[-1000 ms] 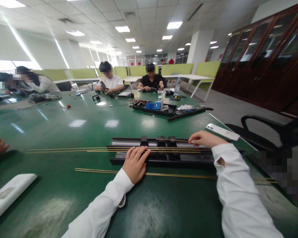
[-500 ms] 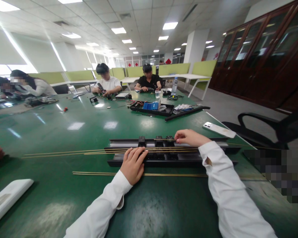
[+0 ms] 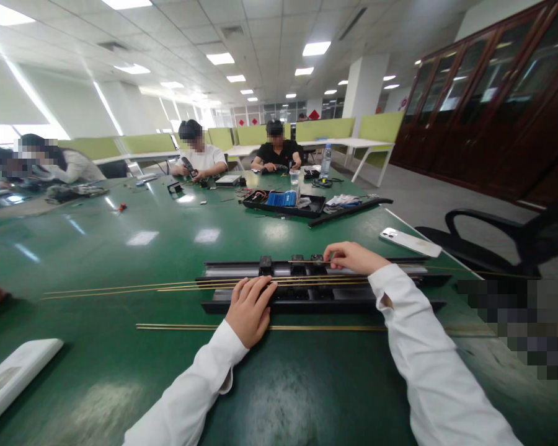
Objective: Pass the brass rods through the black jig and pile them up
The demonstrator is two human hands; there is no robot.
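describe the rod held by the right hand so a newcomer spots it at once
On the green table, find the black rails lying crosswise in the foreground. By their far side, one thin golden rod runs through the grip of the right hand. It is farther back than the other golden rods.

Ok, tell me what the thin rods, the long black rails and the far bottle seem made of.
Thin rods: probably brass or brass-coloured metal, smooth; they show a golden sheen.
Black rails: perhaps coated metal, possibly plastic; the straight, dark edges don't settle it.
Bottle: likely clear plastic; its body looks see-through.
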